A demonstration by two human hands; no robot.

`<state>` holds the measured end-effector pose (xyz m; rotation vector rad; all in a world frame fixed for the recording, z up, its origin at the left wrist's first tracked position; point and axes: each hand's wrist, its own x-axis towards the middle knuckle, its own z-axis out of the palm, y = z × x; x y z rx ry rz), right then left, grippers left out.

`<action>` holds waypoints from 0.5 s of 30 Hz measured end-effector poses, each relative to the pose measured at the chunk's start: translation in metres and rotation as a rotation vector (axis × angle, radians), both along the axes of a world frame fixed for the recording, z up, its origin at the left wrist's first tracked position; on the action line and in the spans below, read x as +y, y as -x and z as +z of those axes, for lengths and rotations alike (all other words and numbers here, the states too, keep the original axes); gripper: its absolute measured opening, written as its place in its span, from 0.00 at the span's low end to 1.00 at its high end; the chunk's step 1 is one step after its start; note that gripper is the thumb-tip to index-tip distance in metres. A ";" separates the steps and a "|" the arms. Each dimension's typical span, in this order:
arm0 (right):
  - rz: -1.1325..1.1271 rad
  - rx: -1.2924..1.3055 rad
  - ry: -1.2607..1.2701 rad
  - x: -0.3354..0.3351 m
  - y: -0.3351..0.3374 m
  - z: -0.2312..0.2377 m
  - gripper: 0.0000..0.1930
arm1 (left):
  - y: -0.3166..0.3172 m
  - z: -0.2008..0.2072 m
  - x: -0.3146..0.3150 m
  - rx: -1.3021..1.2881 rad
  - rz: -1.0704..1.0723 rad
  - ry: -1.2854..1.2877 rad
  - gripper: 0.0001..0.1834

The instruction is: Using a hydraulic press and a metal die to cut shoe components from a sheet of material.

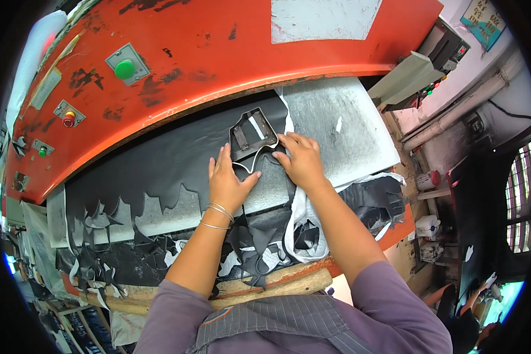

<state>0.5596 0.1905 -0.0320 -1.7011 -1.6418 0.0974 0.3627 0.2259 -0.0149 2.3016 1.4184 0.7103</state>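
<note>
A metal cutting die [237, 154], a hollow frame with a pointed lower outline, lies on a black leather-like sheet [153, 162] near the sheet's right end. My left hand [229, 180] is at the die's lower left, fingers stretched out and thumb spread toward its lower tip. At the die's right edge, the fingertips of my right hand [302, 160] grip the frame, with the thumb lower down by the sheet's edge. Jagged cut-outs run along the sheet's near side. Beneath it is a worn white cutting board [348, 124].
A red press beam [212, 44] spans the far side, carrying a green button [124, 69] and a red knob [69, 119]. Black and white scraps [256, 251] hang along the near edge, above a wooden pole [277, 286]. A grey control box [408, 79] stands at the right.
</note>
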 end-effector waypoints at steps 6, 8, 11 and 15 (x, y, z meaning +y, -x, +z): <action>-0.066 -0.078 -0.073 -0.006 0.007 0.002 0.20 | 0.009 0.008 -0.008 -0.018 -0.005 -0.009 0.53; -0.009 -0.064 -0.107 -0.008 0.007 0.003 0.20 | 0.011 0.010 -0.010 -0.022 -0.010 0.013 0.53; 0.002 -0.076 -0.102 -0.009 0.005 0.006 0.18 | 0.011 0.011 -0.014 -0.041 0.005 0.020 0.53; 0.013 -0.077 -0.100 -0.014 0.003 0.006 0.18 | 0.010 0.013 -0.017 -0.042 -0.031 -0.017 0.53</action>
